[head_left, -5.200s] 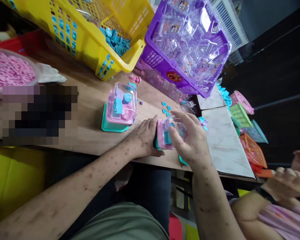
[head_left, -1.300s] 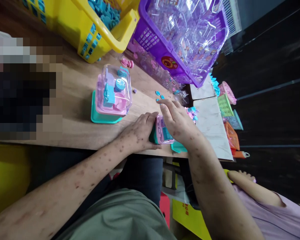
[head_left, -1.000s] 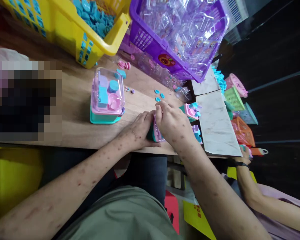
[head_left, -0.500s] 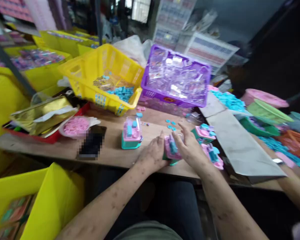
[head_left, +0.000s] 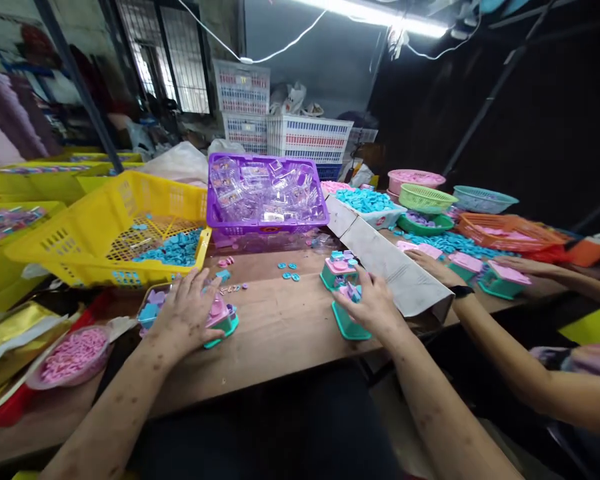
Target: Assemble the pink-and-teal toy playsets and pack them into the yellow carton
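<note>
My left hand [head_left: 183, 323] is at the left of the table with its fingers spread. Its thumb reaches the base of a pink-and-teal toy set [head_left: 224, 319], which the hand partly covers. Behind that hand, further left, a clear-sided piece with purple and blue parts [head_left: 151, 308] shows in part. My right hand [head_left: 375, 310] curls round the nearer teal-based toy set [head_left: 349, 325], its thumb across the top and its other fingers partly hidden. Just behind stands another pink-topped toy set [head_left: 336, 270]. Several blue discs [head_left: 289, 272] and small beads [head_left: 235, 289] lie on the wooden table [head_left: 280, 327].
A yellow basket [head_left: 80, 250] with blue parts and a purple crate [head_left: 267, 229] of clear covers stand at the back. A bowl of pink pieces [head_left: 75, 353] is at left. A cardboard strip [head_left: 385, 260] separates a co-worker's hands [head_left: 433, 267], toys and coloured baskets on the right.
My hands were together around one toy set. They have parted, the left to the left-hand toys, the right to the right-hand ones. The view has risen and swung rightward.
</note>
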A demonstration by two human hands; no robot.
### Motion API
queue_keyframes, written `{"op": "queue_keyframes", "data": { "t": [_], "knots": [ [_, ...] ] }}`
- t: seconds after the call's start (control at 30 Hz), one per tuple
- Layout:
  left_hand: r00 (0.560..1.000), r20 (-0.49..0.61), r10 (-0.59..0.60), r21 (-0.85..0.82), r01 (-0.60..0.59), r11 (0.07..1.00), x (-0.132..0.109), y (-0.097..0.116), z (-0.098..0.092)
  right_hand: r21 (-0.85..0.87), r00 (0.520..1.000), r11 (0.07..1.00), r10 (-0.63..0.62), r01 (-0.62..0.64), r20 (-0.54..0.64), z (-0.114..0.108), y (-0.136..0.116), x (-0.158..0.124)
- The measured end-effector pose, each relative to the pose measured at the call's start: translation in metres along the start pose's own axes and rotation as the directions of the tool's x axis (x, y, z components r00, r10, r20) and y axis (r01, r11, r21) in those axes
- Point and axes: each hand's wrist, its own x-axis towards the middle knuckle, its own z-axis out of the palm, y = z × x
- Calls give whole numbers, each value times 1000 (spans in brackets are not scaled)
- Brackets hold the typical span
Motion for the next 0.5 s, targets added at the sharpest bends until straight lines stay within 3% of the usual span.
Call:
{"op": "queue_keyframes", "data": {
  "t": [0.03, 0.13, 0.2, 0.3, 0.4, 0.5],
  "knots": [
    [998, -58, 1, -46, -4, 999, -3, 9, 2, -16, 994, 998, 56, -55, 94, 4, 17, -2],
    [990, -141, 26, -323, -70, 944, -6, 53, 23, 89, 974, 996, -47, 27, 221, 21, 33, -15],
    [998, -68, -8, -511, -28, 859, -3, 85, 47, 206, 952, 974, -149, 94, 268, 28, 18, -25],
    [987, 102, -123, -679, 160, 717, 5, 113, 84, 369, 881, 915, -305, 165, 362, 25, -20, -23],
    [955, 177, -240, -773, 285, 567, 10, 117, 112, 324, 841, 906, -389, 274, 377, 18, -48, 22],
    [956, 157, -250, -855, 258, 450, 5, 111, 134, -77, 848, 940, -263, 333, 461, 27, -55, 103]
  ]
}}
